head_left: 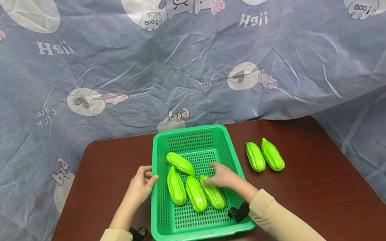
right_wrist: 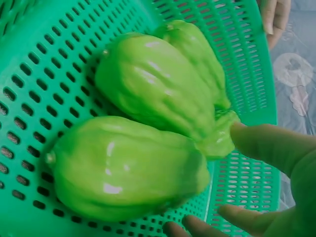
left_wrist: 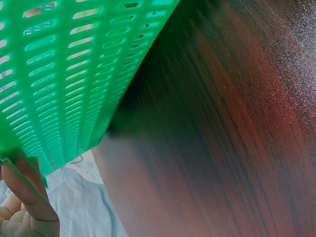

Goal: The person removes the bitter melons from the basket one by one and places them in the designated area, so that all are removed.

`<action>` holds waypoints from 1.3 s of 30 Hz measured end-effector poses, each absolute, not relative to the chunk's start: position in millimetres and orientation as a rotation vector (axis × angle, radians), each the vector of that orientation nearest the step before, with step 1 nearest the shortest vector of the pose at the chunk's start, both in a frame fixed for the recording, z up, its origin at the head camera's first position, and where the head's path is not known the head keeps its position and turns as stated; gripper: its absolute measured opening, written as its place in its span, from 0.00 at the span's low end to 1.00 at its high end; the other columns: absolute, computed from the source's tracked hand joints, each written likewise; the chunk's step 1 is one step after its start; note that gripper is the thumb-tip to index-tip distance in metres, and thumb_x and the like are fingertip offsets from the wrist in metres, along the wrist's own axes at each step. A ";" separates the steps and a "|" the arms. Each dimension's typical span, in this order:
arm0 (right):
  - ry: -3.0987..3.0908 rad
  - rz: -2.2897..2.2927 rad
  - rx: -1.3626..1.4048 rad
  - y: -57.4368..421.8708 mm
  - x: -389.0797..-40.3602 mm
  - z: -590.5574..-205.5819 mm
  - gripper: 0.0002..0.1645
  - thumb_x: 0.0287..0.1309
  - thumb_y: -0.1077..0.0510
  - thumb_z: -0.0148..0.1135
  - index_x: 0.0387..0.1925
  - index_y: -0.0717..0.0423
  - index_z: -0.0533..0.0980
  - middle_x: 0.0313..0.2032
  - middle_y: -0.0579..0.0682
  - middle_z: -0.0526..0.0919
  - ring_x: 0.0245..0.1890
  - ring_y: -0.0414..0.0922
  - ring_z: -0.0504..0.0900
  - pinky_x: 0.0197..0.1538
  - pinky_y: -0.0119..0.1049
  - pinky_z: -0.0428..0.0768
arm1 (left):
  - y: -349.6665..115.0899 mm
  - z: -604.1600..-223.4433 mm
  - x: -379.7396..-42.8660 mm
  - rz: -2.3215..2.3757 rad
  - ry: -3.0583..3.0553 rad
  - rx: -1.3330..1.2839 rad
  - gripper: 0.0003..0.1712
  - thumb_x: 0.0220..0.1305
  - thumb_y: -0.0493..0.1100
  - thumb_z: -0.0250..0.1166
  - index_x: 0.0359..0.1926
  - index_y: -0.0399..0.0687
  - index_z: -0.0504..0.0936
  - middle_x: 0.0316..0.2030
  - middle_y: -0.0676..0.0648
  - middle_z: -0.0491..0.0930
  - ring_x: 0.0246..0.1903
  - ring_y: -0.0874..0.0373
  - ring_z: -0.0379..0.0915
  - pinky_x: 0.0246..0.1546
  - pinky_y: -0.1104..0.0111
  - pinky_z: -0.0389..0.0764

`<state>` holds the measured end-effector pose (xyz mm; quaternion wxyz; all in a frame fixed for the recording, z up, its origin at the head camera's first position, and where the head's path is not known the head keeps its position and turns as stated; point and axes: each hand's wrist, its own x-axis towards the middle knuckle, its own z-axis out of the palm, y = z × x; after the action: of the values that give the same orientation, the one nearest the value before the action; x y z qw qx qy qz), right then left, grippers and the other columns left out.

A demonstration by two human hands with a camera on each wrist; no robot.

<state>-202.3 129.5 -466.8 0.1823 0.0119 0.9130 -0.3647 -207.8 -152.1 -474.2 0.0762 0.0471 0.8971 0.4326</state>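
A green plastic basket (head_left: 204,234) sits on the table, holding several bright green, ridged bitter melons (head_left: 196,194). At its left rim my left hand (head_left: 140,186) grips the edge; the left wrist view shows curled fingers (left_wrist: 32,195) against the basket side. Inside the basket, my right hand (head_left: 224,176) hovers over the rightmost melon (head_left: 214,194), fingers spread. In the right wrist view its thumb (right_wrist: 266,143) is by the narrow end of a melon (right_wrist: 153,81), and the fingers lie apart below. Another melon (right_wrist: 123,168) fills the foreground there.
Two more bitter melons (head_left: 264,156) lie side by side on the dark brown table (head_left: 313,185), right of the basket. A grey-blue printed cloth (head_left: 166,56) hangs behind the table and along its sides.
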 end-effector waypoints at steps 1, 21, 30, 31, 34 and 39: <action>2.569 -1.009 0.028 128.9 -201.9 -468.7 0.46 0.57 0.50 0.71 0.70 0.65 0.61 0.62 0.67 0.72 0.60 0.63 0.74 0.55 0.56 0.77 | -152.1 -474.4 -208.1 1.294 2.689 0.139 0.27 0.74 0.43 0.58 0.67 0.37 0.63 0.55 0.34 0.74 0.46 0.47 0.76 0.41 0.59 0.81; 2.561 -0.824 0.015 129.3 -199.6 -474.5 0.39 0.55 0.52 0.73 0.63 0.66 0.69 0.58 0.64 0.76 0.47 0.55 0.79 0.43 0.47 0.78 | -151.9 -475.0 -208.5 1.292 2.690 0.142 0.27 0.74 0.43 0.57 0.67 0.36 0.63 0.55 0.34 0.74 0.46 0.46 0.76 0.40 0.59 0.80; 2.626 -0.884 0.043 131.4 -201.6 -449.6 0.38 0.55 0.52 0.73 0.63 0.64 0.70 0.54 0.62 0.79 0.48 0.54 0.80 0.43 0.46 0.79 | -150.8 -474.4 -207.1 1.294 2.696 0.143 0.27 0.73 0.43 0.58 0.66 0.36 0.64 0.54 0.33 0.74 0.46 0.46 0.76 0.40 0.58 0.80; 2.628 -0.903 0.043 132.0 -202.2 -445.0 0.38 0.55 0.52 0.72 0.63 0.63 0.69 0.54 0.62 0.79 0.49 0.55 0.80 0.44 0.47 0.79 | -150.9 -474.5 -207.1 1.294 2.696 0.144 0.27 0.74 0.43 0.58 0.66 0.36 0.64 0.54 0.33 0.74 0.46 0.45 0.76 0.40 0.58 0.80; 2.633 -0.962 0.051 135.0 -204.0 -431.6 0.38 0.56 0.52 0.71 0.64 0.62 0.68 0.53 0.63 0.80 0.50 0.57 0.81 0.46 0.48 0.81 | -151.2 -474.5 -207.4 1.292 2.696 0.146 0.27 0.74 0.43 0.58 0.67 0.36 0.64 0.54 0.33 0.74 0.46 0.46 0.76 0.40 0.59 0.80; 2.638 -1.072 0.067 146.3 -206.7 -410.9 0.36 0.59 0.50 0.69 0.65 0.58 0.68 0.58 0.64 0.77 0.54 0.59 0.80 0.49 0.50 0.80 | -152.0 -475.8 -208.2 1.303 2.697 0.153 0.26 0.73 0.43 0.58 0.66 0.36 0.64 0.53 0.34 0.74 0.45 0.46 0.76 0.40 0.59 0.80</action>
<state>-206.7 146.3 -410.9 0.1461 0.0232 0.9162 -0.3724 -208.2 -152.0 -475.8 0.0712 0.0507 0.8970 0.4334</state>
